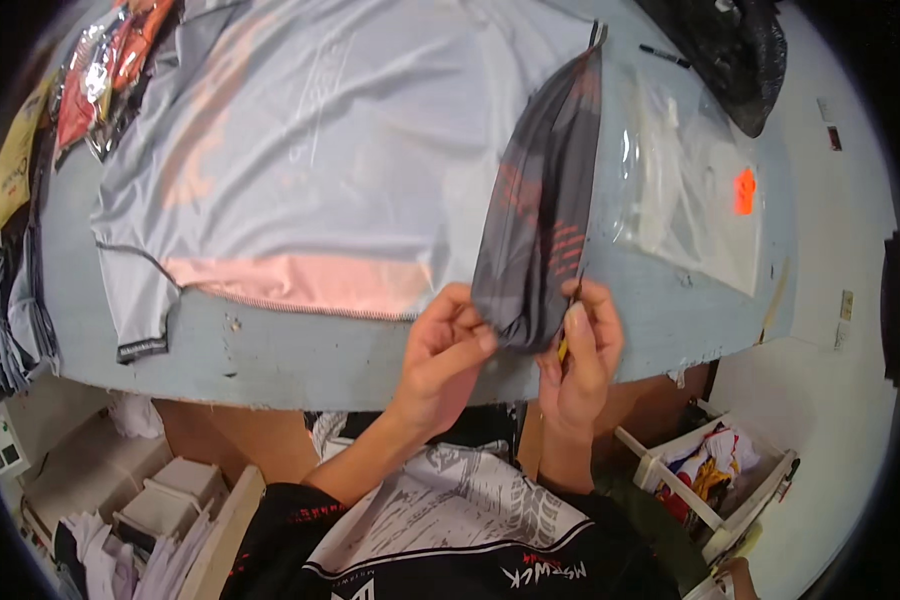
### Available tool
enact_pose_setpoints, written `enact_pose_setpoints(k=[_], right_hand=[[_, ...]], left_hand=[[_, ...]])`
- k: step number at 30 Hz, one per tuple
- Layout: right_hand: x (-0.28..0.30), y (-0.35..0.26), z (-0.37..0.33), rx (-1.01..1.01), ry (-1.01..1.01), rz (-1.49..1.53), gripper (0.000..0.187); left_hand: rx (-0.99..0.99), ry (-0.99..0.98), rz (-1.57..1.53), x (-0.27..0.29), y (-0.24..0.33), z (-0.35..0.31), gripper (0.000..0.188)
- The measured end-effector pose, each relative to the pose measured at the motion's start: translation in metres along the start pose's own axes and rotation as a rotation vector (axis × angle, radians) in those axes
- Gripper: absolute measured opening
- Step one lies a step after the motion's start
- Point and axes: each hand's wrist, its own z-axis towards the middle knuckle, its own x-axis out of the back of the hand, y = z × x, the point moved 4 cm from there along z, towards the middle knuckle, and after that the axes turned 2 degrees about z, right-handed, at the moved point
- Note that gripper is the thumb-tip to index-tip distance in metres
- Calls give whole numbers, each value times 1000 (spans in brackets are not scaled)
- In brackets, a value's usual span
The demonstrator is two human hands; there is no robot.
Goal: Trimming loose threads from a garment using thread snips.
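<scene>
A pale grey jersey (370, 170) with a peach hem band lies spread over the light blue table. Its dark grey sleeve (540, 200), marked with red dashes, runs down toward me on the right. My left hand (442, 355) is closed, pinching the near end of that sleeve between thumb and fingers. At the sleeve's other side, my right hand (582, 350) is closed around small yellow-handled thread snips (563, 350), mostly hidden by the fingers. Their dark tip shows above the thumb, beside the sleeve fabric. The other sleeve (135, 300) lies flat at the left.
A clear plastic bag (690, 200) with an orange sticker lies right of the sleeve. Beyond it are a black marker (664, 56) and a black plastic bag (730, 60). Packed garments (95, 85) line the left edge. Below the table stand an open drawer (710, 480) and white boxes (175, 495).
</scene>
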Motion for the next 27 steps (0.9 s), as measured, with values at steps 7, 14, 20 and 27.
enact_pose_setpoints(k=[7, 14, 20, 27], right_hand=[[22, -30, 27, 198, 106, -98, 27], [13, -85, 140, 516, 41, -778, 25], [14, -83, 229, 862, 49, -1152, 44], [-2, -94, 246, 625, -129, -996, 30]], left_hand=[[76, 118, 121, 21, 17, -20, 27], [-9, 121, 414, 39, 74, -59, 17], [-124, 275, 784, 62, 120, -87, 8], [-395, 451, 1255, 42, 162, -87, 15]])
